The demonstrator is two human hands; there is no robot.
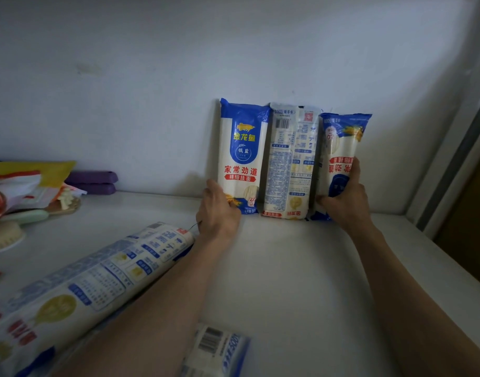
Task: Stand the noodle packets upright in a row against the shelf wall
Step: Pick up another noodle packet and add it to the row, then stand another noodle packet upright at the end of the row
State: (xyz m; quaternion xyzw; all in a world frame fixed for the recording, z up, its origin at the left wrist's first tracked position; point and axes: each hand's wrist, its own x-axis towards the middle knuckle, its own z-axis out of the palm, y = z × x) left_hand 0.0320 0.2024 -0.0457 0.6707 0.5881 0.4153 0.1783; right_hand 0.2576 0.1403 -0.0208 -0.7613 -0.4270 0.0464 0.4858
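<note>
We are looking into a household food cupboard or pantry shelf, by every sign a home rather than a shop. The white shelf (301, 268) runs back to a plain painted wall (179, 77), scuffed in places. Against that wall stand three retail noodle packets (290, 161), price-tag free and turned different ways; two more of the same kind (78, 281) lie flat on the shelf, nearer us than the wall. Far left along the wall sits domestic clutter: a yellow bag (43, 170), two stacked purple bars (93, 182), a wooden board (67, 206) and a pale round brush (3, 236). To the wall's right, a grey frame edge (450, 170) suggests a sliding cupboard door.
</note>
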